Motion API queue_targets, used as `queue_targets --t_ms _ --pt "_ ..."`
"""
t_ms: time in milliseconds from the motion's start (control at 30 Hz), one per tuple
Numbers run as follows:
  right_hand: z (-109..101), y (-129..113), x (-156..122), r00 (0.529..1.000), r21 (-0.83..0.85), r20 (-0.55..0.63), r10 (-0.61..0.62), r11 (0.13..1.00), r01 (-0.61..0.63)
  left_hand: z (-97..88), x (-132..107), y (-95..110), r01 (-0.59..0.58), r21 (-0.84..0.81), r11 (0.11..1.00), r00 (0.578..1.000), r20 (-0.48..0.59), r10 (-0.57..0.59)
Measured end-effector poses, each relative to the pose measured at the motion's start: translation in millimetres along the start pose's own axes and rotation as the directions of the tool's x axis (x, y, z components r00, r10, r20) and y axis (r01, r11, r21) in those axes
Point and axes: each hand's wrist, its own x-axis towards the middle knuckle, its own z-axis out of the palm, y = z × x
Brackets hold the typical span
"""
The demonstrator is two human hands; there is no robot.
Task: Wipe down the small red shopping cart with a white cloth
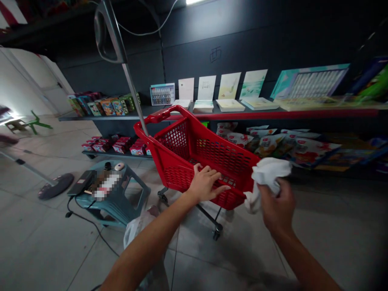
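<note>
Red perforated plastic shopping trolley [194,161], standing on the pale tiled floor [333,230] before a dark metal store shelf [91,117], I am touching with my left hand [206,184] lying open on its mesh side, while my right hand [275,204] is closing firmly around a crumpled white cloth [266,173] at its corner.

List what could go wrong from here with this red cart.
The left hand rests on the red plastic shopping cart, whose caster stands on smooth floor tile, so the cart might roll. The white cloth in the right hand could brush the packets on the low shelf. The black cable by the teal plastic stool might catch a foot or wheel.
</note>
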Motion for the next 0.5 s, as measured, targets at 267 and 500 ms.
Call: queue_targets --t_ms 267,500 --pt "10.9 -15.6 -9.1 0.648 -0.22 0.647 -0.401 0.716 0.662 -12.2 -15.6 -4.7 -0.052 -0.06 0.997 0.997 0.055 0.055" --pt "-10.3 -12.3 -3.0 0.351 -0.029 0.835 -0.424 0.602 0.798 -28.0 -29.6 -11.9 -0.071 -0.135 0.988 0.994 0.07 0.081"
